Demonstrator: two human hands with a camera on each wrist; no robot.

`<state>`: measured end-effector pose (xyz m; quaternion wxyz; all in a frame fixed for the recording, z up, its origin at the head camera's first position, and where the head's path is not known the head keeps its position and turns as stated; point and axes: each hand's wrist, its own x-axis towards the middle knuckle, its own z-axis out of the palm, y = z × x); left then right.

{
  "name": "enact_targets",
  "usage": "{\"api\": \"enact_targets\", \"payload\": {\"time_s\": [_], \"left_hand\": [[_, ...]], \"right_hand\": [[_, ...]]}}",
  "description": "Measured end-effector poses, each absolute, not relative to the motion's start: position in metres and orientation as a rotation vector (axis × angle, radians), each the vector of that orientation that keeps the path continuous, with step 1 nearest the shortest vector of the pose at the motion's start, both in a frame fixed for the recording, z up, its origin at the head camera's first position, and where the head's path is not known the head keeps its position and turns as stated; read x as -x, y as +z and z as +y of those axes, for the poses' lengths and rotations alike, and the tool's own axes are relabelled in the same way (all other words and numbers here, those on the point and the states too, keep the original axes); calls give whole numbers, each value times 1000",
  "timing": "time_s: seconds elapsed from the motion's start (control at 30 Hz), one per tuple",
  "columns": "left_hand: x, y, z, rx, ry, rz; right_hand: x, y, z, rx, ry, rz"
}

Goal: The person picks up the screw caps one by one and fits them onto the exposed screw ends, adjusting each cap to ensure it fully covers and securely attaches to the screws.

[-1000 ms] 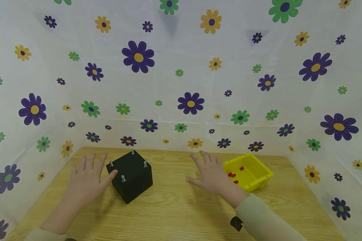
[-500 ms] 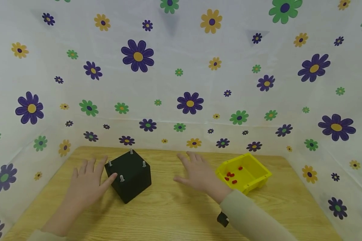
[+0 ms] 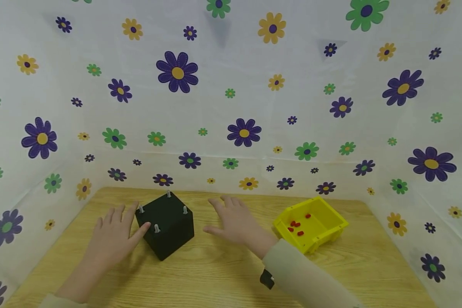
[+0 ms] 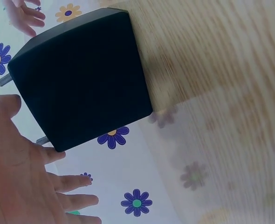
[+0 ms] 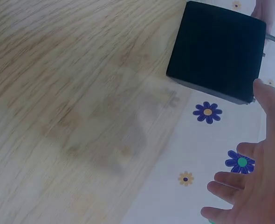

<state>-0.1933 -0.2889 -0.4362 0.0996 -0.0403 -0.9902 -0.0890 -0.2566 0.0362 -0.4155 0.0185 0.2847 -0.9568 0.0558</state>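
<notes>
A black block (image 3: pixel 171 233) stands on the table with a metal screw (image 3: pixel 156 228) poking up near each corner of its top. My left hand (image 3: pixel 113 235) is held at the block's left side, fingers spread and thumb reaching over the near corner; whether it touches I cannot tell. In the left wrist view the block (image 4: pixel 81 79) shows a plain dark side beside that hand (image 4: pixel 25 177). To the right of the block, my right hand (image 3: pixel 236 222) hovers with spread fingers, apart from it and holding nothing. The right wrist view shows the hand (image 5: pixel 258 177) below the block (image 5: pixel 219 51).
A yellow bin (image 3: pixel 327 214) with several small red pieces (image 3: pixel 297 224) inside stands at the right of the wooden table (image 3: pixel 215 273). White flowered cloth (image 3: pixel 231 107) walls the table at the back and both sides. A black wrist device (image 3: pixel 267 279) hangs under the right sleeve.
My right hand has moved left, away from the yellow bin and toward the black block, uncovering more of the bin. The left hand has barely shifted.
</notes>
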Motion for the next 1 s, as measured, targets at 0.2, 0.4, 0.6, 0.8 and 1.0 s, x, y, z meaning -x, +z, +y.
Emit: {"api": "enact_targets", "payload": {"time_s": [0.2,0.4,0.6,0.8,1.0], "left_hand": [[193,-436,-288,112,-259,-2929],[194,-435,-288,107,-252,-2933],[195,-435,-288,161,-256,-2910],[195,-436,-287,179,-300,-2919],[194,-439,-287,177,-318,-2927]], "right_hand": [[257,-417,19,-908,176,-2958],[257,-420,8,-944,191,-2945],[256,-422,2,-983,191,-2958],[252,-425,-4,-998,154,-2967],[248,-426,-6,-1019,113,-2982]]}}
